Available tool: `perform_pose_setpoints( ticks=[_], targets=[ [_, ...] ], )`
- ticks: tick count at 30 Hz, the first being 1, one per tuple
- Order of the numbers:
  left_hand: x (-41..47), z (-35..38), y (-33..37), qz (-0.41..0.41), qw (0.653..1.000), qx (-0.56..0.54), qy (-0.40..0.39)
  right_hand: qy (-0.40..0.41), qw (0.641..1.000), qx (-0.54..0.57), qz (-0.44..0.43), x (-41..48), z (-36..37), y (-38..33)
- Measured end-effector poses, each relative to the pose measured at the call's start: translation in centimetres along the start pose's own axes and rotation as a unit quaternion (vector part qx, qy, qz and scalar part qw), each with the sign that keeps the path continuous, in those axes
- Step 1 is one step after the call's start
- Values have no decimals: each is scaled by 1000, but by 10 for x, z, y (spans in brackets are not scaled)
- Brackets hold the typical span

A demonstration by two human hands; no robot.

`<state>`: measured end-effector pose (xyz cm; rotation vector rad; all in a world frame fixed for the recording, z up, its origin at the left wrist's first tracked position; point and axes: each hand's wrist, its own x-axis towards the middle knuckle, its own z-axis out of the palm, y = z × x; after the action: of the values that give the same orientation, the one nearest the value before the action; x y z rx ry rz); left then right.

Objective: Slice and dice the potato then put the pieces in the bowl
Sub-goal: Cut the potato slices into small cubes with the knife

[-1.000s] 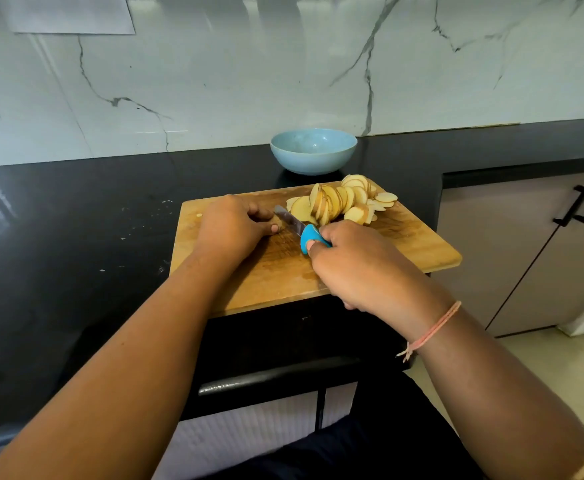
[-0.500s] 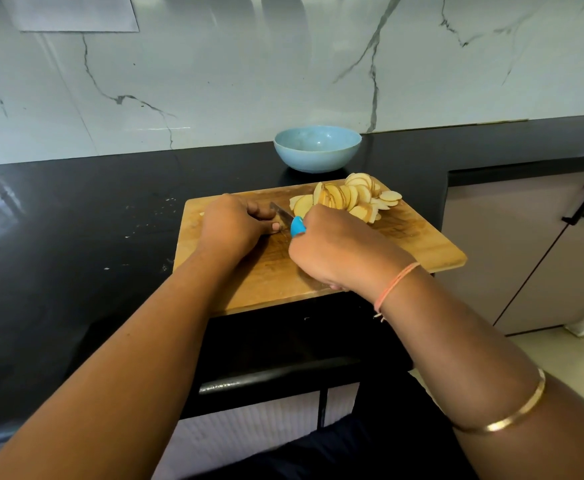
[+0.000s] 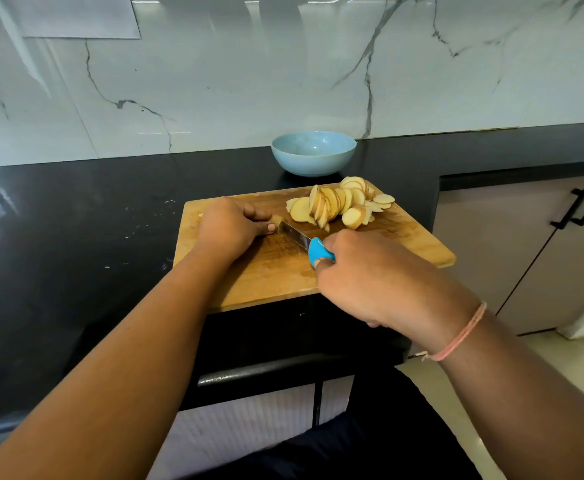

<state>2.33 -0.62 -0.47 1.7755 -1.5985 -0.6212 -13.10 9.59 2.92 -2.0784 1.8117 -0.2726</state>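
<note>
A wooden cutting board [image 3: 259, 282] lies on the black counter. My left hand [image 3: 230, 226] curls over a small end piece of potato [image 3: 276, 220], of which only a sliver shows at the fingertips. My right hand [image 3: 370, 278] grips the blue handle of a knife [image 3: 297, 237]; the blade points up-left and its tip meets the potato piece. A pile of round potato slices [image 3: 335, 204] lies at the board's far right. Behind the board stands a light blue bowl [image 3: 313, 152], with nothing visible inside.
The black counter [image 3: 76, 220] stretches left, with small white specks near the board. A marble wall rises behind. A cabinet with a black handle [image 3: 583, 207] stands at right, below counter level. A dark drawer handle [image 3: 259, 372] sits under the board's front edge.
My right hand pushed the knife forward toward the potato, then drew back toward me, so more of the blade shows. My left hand stayed on the potato piece.
</note>
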Motion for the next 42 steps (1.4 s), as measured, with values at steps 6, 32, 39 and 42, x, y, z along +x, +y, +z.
perform_pose_setpoints(
  ticks=[6,32,39,42],
  targets=[
    [-3,-4,-3,1,1000,-28,-11,69,996,51,-15,6,11,2],
    [4,-3,-5,20,999,-31,3,-11,999,48,-2,36,-4,-42],
    [6,-2,-5,5,999,-41,7,-20,1000,22,-1,29,2,-31],
    [5,-1,-6,12,999,-41,12,-15,1000,18,-11,19,4,-30]
  ],
)
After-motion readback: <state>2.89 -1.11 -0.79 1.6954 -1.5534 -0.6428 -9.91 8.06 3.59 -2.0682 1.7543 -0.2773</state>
